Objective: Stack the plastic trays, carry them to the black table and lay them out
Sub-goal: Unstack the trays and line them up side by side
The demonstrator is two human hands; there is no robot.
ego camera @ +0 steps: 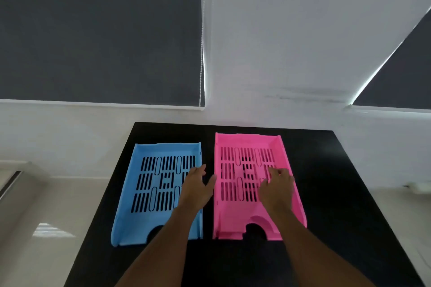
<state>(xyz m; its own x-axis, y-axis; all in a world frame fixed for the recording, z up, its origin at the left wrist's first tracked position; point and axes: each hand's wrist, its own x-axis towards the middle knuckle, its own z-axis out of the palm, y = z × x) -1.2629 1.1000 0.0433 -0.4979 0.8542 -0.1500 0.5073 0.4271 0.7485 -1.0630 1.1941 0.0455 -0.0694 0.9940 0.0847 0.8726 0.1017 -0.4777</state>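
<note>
A blue slotted plastic tray [149,184] lies flat on the left half of the black table [338,193]. A pink slotted tray [235,177] lies beside it on the right, a narrow gap between them. The pink one shows a doubled front edge, so it may be more than one tray nested. My left hand [198,186] hovers over the gap, fingers spread, thumb at the pink tray's left wall. My right hand [277,186] rests inside the pink tray, fingers curled toward its right wall.
The table stands against a white wall [291,42] with dark roller blinds [100,30] on both sides. Pale floor [46,228] shows left and right of the table. Bare black tabletop lies right of the pink tray and in front of both trays.
</note>
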